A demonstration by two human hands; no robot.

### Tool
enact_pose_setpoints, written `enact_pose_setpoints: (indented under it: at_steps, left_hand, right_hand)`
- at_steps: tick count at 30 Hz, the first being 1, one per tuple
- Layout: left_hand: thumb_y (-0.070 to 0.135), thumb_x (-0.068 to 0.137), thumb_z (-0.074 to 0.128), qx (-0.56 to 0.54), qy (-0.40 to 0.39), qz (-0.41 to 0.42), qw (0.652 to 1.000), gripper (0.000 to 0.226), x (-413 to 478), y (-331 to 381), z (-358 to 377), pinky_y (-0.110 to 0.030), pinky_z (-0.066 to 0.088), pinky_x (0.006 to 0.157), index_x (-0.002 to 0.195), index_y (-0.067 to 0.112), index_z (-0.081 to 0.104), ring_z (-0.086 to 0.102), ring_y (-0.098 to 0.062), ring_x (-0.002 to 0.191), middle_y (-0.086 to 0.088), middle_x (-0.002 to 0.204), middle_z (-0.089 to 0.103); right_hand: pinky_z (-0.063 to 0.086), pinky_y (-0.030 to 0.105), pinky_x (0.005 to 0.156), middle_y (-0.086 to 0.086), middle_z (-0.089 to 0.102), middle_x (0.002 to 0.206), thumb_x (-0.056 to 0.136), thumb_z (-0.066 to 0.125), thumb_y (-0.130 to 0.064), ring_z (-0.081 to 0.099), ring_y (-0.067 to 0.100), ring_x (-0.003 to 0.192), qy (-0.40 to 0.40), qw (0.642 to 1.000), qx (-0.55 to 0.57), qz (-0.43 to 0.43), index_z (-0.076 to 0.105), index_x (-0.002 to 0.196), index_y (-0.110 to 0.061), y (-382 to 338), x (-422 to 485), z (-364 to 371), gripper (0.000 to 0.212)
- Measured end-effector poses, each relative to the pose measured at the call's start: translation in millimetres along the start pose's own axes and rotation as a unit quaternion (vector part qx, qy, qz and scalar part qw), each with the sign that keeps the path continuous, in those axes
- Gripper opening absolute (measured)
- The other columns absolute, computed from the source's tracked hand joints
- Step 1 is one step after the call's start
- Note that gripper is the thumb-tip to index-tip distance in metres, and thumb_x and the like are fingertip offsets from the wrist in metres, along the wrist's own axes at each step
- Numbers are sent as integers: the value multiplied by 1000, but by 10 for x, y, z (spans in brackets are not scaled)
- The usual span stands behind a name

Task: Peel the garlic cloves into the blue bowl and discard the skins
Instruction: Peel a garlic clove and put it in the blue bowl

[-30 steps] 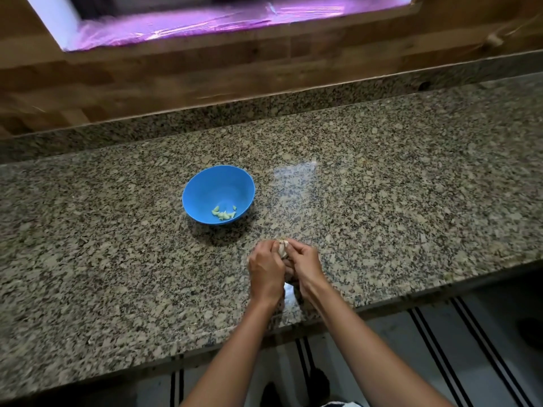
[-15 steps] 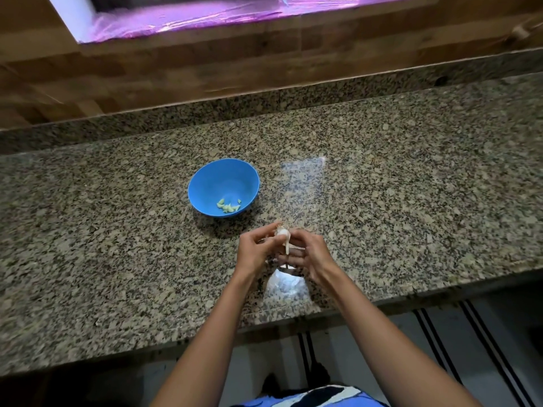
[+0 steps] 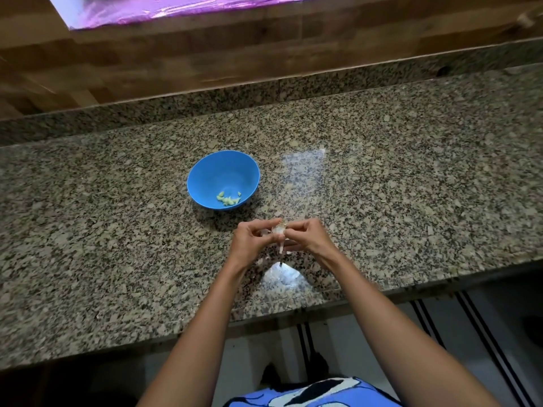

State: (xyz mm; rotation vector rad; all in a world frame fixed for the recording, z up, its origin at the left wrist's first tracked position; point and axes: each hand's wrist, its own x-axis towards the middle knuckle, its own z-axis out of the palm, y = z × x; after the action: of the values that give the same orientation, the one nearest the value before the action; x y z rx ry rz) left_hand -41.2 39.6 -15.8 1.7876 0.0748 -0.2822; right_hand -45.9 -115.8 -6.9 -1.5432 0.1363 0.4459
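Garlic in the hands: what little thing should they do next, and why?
Probably pull the dangling skin strip the rest of the way off. The left hand and right hand both pinch the garlic, and papery skin hangs loose from it, so it seems not yet ready to join the peeled cloves in the blue bowl.

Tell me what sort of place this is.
Probably a home kitchen: a speckled granite counter against a wood-panelled wall, a blue bowl holding peeled cloves, and the left hand and right hand pinching garlic.
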Motion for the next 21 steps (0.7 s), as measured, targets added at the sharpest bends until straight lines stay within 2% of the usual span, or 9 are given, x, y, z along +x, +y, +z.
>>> enact_pose_setpoints:
  at_steps: [3,5,8,10,11,13,16,18,21]
  left_hand:
    - [1,73,75,3,15,-3,1000,42,-7,-50,17,-14,48,64,114,5,66,51,3,54,8,57,52]
    - [5,71,77,2,26,4,1000,42,-18,-63,6,-16,48,60,112,9,68,50,-2,55,7,57,54]
    - [18,65,83,-27,54,-10,998,46,-12,-117,-18,-29,57,71,108,15,70,63,-19,71,-9,77,70]
    - [15,69,81,-34,96,-41,994,46,-10,-175,-26,-24,56,73,112,8,68,69,-18,83,-15,98,72]
    - [15,72,80,7,112,-43,993,45,-13,-184,-38,-18,54,71,114,7,67,68,-15,87,-14,104,71]
    - [20,79,75,187,101,-22,977,43,-8,-178,-65,-12,47,74,120,13,64,63,-10,95,-8,114,68]
    - [27,87,64,378,70,37,922,43,-14,-95,-48,-34,35,104,130,26,55,44,-16,123,-2,138,50]
    - [27,89,62,342,103,87,930,40,-69,-30,52,-40,32,110,129,28,56,39,-16,130,0,141,46]
    - [21,89,63,247,48,138,958,33,-201,-3,260,-26,45,99,122,22,62,56,-11,115,-1,131,57]
  right_hand:
    - [58,46,67,22,68,74,80,62,2,66,37,68,47,998,-43,-22,69,70,-3,40,42,102,12]
    - [57,48,67,24,67,75,81,60,2,65,40,68,51,997,-46,-19,68,70,-1,43,62,129,14]
    - [57,35,65,19,67,79,88,56,-1,64,29,70,26,1000,-13,9,68,79,1,21,55,114,15]
    - [57,27,63,18,66,86,91,54,-5,64,24,70,36,999,11,35,65,97,6,48,46,101,17]
    - [56,24,60,16,66,87,93,52,-5,62,21,68,58,997,30,46,62,104,6,70,43,87,19]
    - [54,21,58,10,65,87,93,52,-5,61,17,66,122,988,72,63,59,110,2,122,45,35,20]
    - [56,22,64,9,65,92,88,58,-1,62,15,73,166,975,121,82,62,103,1,156,8,-13,16]
    - [56,23,69,8,65,92,86,58,3,62,15,76,166,968,165,92,65,97,-1,158,-38,-2,13]
    - [58,26,68,12,68,92,84,60,2,66,21,79,161,953,225,125,66,97,0,143,-102,8,14]
